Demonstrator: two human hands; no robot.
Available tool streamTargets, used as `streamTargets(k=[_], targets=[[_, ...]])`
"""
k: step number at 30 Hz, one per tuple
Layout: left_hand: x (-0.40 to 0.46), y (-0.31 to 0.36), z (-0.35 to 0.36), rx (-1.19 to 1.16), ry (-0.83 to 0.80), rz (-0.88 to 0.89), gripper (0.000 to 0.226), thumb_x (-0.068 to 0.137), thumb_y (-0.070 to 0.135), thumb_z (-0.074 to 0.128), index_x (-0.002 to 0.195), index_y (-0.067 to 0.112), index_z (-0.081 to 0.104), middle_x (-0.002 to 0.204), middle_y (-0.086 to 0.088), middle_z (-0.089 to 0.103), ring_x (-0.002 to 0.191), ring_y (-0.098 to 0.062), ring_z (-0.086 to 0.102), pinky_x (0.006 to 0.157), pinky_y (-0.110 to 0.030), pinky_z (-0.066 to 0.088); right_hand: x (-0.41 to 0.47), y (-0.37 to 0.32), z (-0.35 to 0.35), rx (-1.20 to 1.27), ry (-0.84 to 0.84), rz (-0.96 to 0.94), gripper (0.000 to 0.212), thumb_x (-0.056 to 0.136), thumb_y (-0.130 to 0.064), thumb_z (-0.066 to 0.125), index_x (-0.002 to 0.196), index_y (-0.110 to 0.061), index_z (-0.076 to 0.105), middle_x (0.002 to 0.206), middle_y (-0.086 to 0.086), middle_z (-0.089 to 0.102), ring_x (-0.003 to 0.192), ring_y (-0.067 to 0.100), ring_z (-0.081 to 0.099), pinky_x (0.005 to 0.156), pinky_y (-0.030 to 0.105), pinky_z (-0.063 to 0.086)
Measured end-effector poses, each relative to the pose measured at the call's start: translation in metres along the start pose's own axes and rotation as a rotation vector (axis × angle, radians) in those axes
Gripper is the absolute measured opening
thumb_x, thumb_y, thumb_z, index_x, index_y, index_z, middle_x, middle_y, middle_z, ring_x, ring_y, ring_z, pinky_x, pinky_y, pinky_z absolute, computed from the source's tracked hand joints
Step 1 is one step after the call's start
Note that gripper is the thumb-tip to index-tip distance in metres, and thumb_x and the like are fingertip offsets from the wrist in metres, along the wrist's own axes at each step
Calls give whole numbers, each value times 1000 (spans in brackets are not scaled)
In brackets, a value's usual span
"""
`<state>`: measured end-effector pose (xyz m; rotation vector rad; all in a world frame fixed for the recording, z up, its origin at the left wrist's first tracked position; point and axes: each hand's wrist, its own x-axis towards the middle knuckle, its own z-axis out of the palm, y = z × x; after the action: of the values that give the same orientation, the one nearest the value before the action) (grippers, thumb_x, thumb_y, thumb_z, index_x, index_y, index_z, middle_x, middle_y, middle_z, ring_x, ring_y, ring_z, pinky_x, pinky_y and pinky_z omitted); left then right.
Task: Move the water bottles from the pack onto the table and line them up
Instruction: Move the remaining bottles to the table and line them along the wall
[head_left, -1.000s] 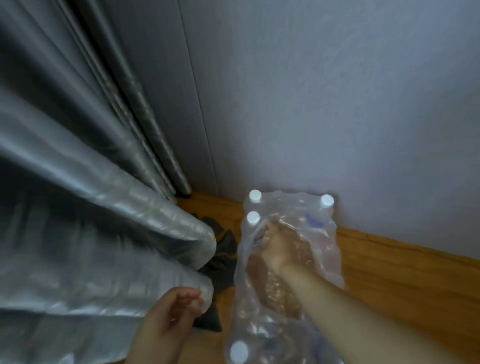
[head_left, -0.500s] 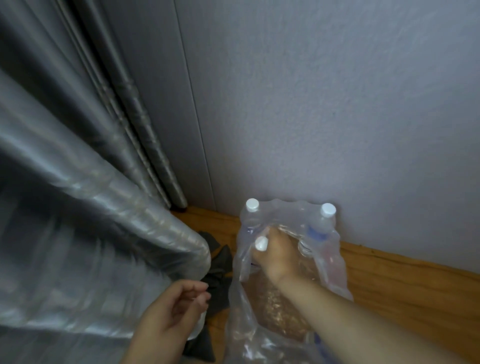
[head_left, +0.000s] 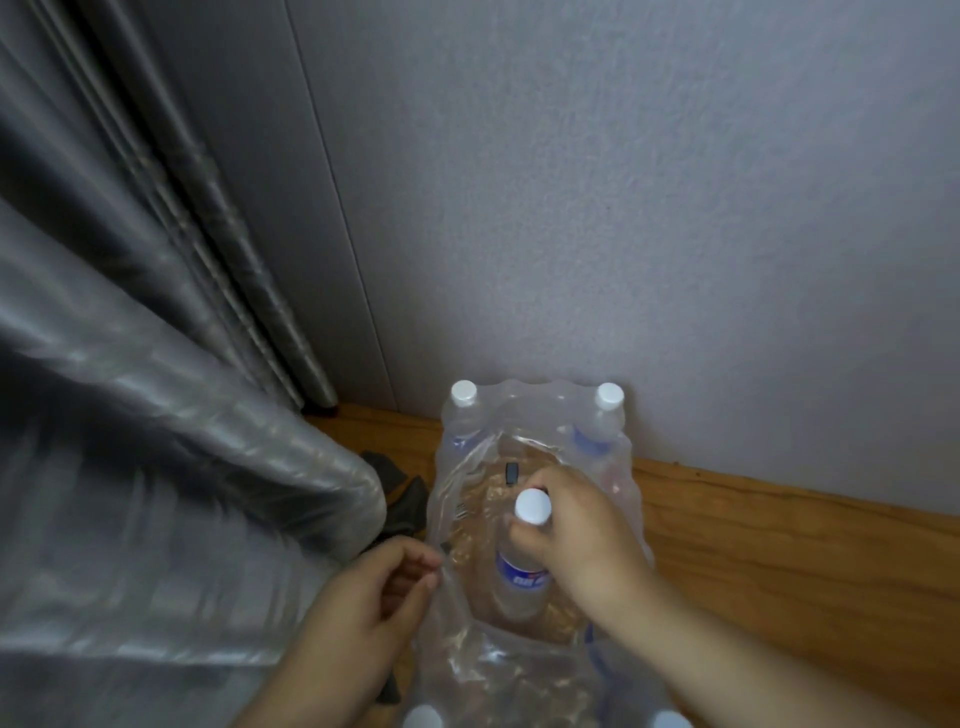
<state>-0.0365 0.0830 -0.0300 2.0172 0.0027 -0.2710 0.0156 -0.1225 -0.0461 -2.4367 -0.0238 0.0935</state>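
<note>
Since the earlier frames the right hand (head_left: 582, 540) has drawn a clear plastic water bottle with a white cap and blue label (head_left: 522, 569) up out of the torn opening of the clear shrink-wrap pack (head_left: 524, 660); before, that hand was buried deep in the wrap with only the bottle's cap showing beside the knuckles. The left hand (head_left: 363, 618) has come in from the curtain side to the pack's left edge. Now the right hand's fingers are curled round the bottle's neck just under the cap, with the cap standing clear above them and the labelled body hanging below, inside the mouth of the wrap. The left hand's fingers are curled, their tips together at the torn film's edge; it seems to pinch the plastic, though blur makes that uncertain. Two more white caps (head_left: 423, 719) peek in at the bottom edge, nearest the camera. The pack stands on a wooden floor (head_left: 779, 561). Farther back, two capped bottles (head_left: 464, 393) remain in the pack's far corners against the pale grey wall (head_left: 623, 208). A grey satin curtain (head_left: 156, 467) bulges in from the left close to the pack, with a dark crumpled cloth (head_left: 402, 499) on the floor between them.
</note>
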Motion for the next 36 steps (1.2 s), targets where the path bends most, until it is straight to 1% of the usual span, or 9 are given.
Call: streamTargets(k=[4, 10, 17, 23, 25, 27, 29, 31, 36], targets=[[9, 2, 15, 204, -125, 127, 17, 82, 23, 64, 82, 40, 65, 87, 19, 67, 82, -2, 65, 74, -16, 51, -10, -5, -31, 50, 137, -43, 22, 77, -46, 66, 84, -30, 53, 82, -10, 59, 78, 11, 56, 68, 29, 45], [27, 10, 35, 387, -205, 231, 9, 79, 35, 56, 77, 44, 54, 85, 19, 64, 85, 2, 60, 77, -19, 50, -18, -26, -106, 142, 308, -136, 24, 73, -46, 65, 75, -25, 54, 73, -7, 56, 67, 6, 51, 57, 23, 37], [56, 17, 78, 678, -422, 218, 18, 84, 22, 58, 79, 38, 52, 91, 12, 62, 84, -4, 57, 79, -24, 50, -47, -37, -189, 242, 473, -131, 30, 71, -48, 64, 78, -20, 59, 66, -7, 60, 59, 5, 52, 56, 23, 41], [61, 26, 113, 472, -583, 197, 19, 85, 24, 65, 101, 32, 57, 96, 14, 60, 85, 1, 58, 73, -8, 43, -83, -17, -231, 176, 653, -87, 30, 72, -45, 64, 80, -16, 60, 81, -14, 63, 58, 0, 53, 52, 6, 38], [58, 27, 123, 390, -642, 157, 28, 86, 16, 65, 111, 25, 57, 102, 12, 61, 89, 0, 59, 78, -13, 47, -91, -3, -232, 139, 669, -51, 28, 73, -42, 64, 81, -15, 60, 86, -19, 61, 60, -6, 54, 53, 2, 37], [57, 27, 129, 348, -632, 150, 31, 83, 10, 66, 113, 12, 58, 107, -1, 63, 94, -14, 62, 85, -28, 53, -97, 13, -229, 127, 662, 6, 28, 72, -42, 64, 81, -16, 59, 86, -20, 60, 61, -8, 54, 54, 1, 37], [55, 29, 133, 297, -583, 186, 30, 78, 20, 71, 105, 14, 61, 103, -4, 62, 92, -17, 62, 82, -34, 54, -101, 30, -223, 110, 644, 59, 29, 73, -44, 67, 80, -17, 58, 82, -12, 62, 65, -5, 55, 54, 2, 38], [54, 28, 136, 283, -553, 188, 34, 67, 37, 78, 95, 25, 62, 95, 1, 62, 85, -11, 61, 79, -29, 54, -105, 45, -214, 98, 622, 110, 28, 76, -40, 73, 78, -17, 58, 71, -1, 62, 69, 2, 56, 55, 6, 39], [49, 27, 145, 349, -478, 238, 23, 80, 19, 73, 73, 28, 53, 71, 9, 60, 67, 3, 56, 64, -17, 49, -110, 70, -184, 81, 562, 178, 19, 76, -31, 73, 75, -19, 57, 67, -3, 60, 67, 4, 54, 53, 10, 40]])
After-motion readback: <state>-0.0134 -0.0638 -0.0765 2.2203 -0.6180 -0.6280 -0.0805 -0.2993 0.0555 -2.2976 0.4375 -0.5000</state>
